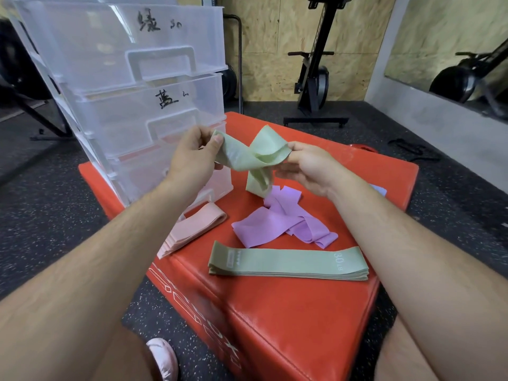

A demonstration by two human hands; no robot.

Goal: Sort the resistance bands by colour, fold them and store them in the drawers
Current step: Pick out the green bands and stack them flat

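Green band pinched twisted, centre frame, by L hand & R hand; fold likely spoiled unless twist undone.

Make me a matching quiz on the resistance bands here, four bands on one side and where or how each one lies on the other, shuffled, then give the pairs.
Bands:
1. twisted green band
2. purple bands
3. pink bands
4. green 30 LB bands

Places:
A. loose heap in the middle of the red box
B. flat stack nearest the person
C. held up between left hand and right hand
D. stacked beside the drawer unit

Pairs: 1-C, 2-A, 3-D, 4-B
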